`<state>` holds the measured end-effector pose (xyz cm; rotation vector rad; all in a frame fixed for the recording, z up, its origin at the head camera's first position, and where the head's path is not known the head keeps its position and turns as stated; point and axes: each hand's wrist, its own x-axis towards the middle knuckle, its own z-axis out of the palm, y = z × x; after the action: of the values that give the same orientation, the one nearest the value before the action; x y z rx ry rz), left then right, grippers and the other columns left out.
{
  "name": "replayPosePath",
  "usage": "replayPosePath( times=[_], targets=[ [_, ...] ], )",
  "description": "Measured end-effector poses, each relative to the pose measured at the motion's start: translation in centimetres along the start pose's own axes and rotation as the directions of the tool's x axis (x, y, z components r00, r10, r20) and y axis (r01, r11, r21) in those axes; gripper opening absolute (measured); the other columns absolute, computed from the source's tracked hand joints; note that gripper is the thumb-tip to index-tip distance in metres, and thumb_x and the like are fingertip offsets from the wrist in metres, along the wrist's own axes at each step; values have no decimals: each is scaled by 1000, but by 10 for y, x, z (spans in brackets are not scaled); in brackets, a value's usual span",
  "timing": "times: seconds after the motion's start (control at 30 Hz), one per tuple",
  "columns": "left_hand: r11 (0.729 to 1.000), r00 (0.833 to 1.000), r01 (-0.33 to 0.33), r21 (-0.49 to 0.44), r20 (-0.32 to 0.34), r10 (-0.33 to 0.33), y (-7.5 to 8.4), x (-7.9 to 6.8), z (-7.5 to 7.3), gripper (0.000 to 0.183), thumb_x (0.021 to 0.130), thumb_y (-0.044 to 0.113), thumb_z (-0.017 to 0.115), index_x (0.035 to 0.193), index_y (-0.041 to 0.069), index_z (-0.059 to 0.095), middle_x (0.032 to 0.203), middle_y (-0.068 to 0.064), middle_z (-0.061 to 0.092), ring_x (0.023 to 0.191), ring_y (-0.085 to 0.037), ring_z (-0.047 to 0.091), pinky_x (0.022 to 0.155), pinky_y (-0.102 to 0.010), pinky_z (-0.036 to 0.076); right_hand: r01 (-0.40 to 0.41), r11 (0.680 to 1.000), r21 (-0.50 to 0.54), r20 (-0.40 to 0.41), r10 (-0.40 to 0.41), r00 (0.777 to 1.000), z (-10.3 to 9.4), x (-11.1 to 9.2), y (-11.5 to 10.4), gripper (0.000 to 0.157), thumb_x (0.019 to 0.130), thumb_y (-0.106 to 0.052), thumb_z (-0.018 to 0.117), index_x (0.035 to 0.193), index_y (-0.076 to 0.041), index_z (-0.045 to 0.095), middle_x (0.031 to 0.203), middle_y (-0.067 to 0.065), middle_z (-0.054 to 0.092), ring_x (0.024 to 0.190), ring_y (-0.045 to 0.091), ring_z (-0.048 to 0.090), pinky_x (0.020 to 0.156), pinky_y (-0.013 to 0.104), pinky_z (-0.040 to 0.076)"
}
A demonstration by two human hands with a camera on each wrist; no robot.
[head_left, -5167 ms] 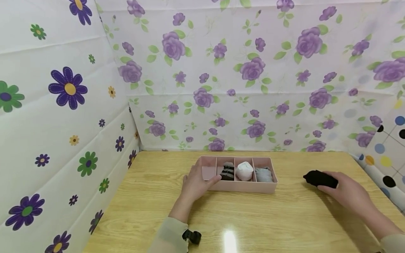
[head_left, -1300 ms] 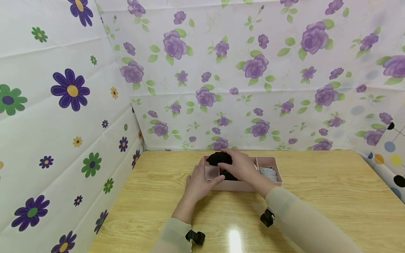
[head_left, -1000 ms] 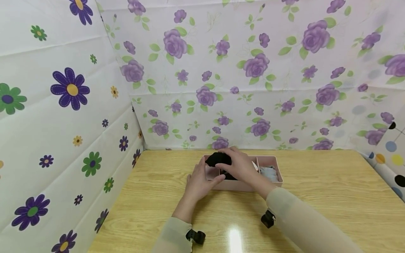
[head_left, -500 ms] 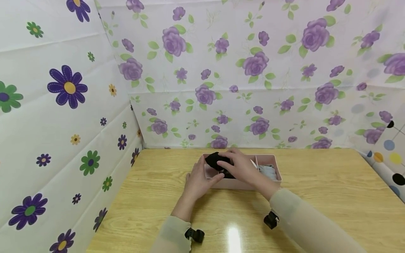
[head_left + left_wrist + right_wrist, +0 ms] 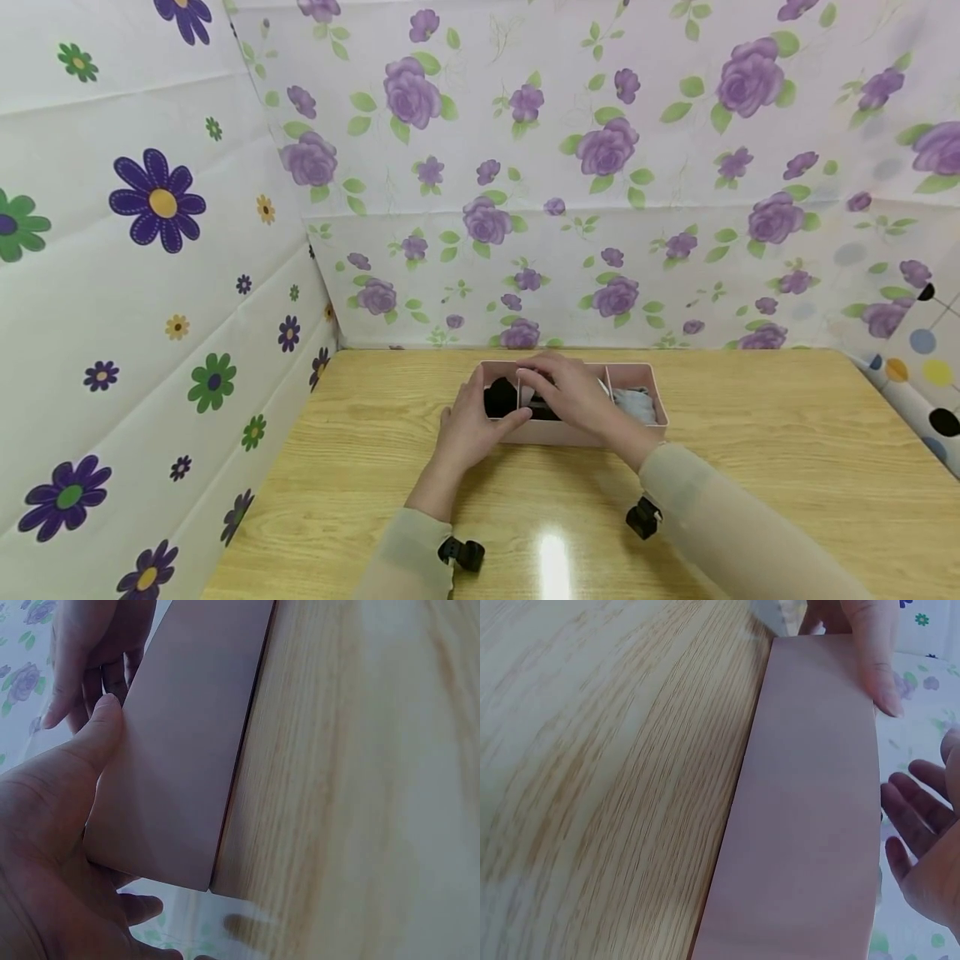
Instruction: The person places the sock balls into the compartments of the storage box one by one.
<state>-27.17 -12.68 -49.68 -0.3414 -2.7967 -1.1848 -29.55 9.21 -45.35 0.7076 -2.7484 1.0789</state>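
Observation:
A pink divided box [image 5: 558, 432] stands on the table, its row of compartments running left to right. My left hand [image 5: 467, 429] holds the box's left end, fingers around the side and thumb over the front rim. In the leftmost compartment sits a rolled black sock [image 5: 499, 398]. Over the second and third compartments hovers my right hand [image 5: 567, 390], fingers bent slightly and nothing between them. It partly covers a dark striped sock [image 5: 542, 412] and nearly all of a white bundle. A rolled grey sock [image 5: 633, 406] fills the right compartment. The wrist views show the box's plain front wall [image 5: 802, 795].
The wooden table [image 5: 757, 450] extends around the box. Behind it hangs a purple-rose floral sheet [image 5: 487, 267], with a daisy-patterned sheet [image 5: 157, 350] on the left and a dotted one [image 5: 926, 358] at the right.
My right hand carried the black sock from the table's right side to the box, lowered it into the leftmost compartment and let go. My left hand stayed on the box's left end.

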Motion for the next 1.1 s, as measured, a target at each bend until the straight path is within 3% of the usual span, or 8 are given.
replayPosePath(
  times=[0.23,0.57,0.83,1.1],
  targets=[
    [1000,1000,-12,-3,-8,12,-1,2,1,95,95,66,81,168,18,41,167,-7,50,155,-41,44,116,-87,23,-3,998,-58,-41,0,999,-3,-2,12,38,115,-37,63,144,-15,75,140,4,74,117,26,75,99,52,61],
    [999,1000,21,32,7,-21,-5,0,-1,114,94,72,77,177,16,22,174,-11,41,163,-45,30,120,-84,20,-21,993,-119,-70,13,997,-9,-13,21,46,113,-41,65,149,-12,71,146,10,70,131,36,68,109,60,54],
    [998,1000,-9,59,-2,9,-5,1,-6,104,95,68,79,171,15,33,172,-12,44,162,-48,31,119,-86,21,-3,987,-158,-88,-11,996,-14,-23,31,48,112,-40,68,152,-13,68,150,11,67,122,33,72,105,58,57],
    [996,999,-37,86,-9,38,-6,-3,-13,91,100,64,76,169,18,37,169,-10,48,160,-42,37,118,-86,21,20,956,-294,-75,-44,996,-23,-37,39,57,111,-36,70,157,-4,61,159,20,59,150,46,49,126,68,29]
  ],
)
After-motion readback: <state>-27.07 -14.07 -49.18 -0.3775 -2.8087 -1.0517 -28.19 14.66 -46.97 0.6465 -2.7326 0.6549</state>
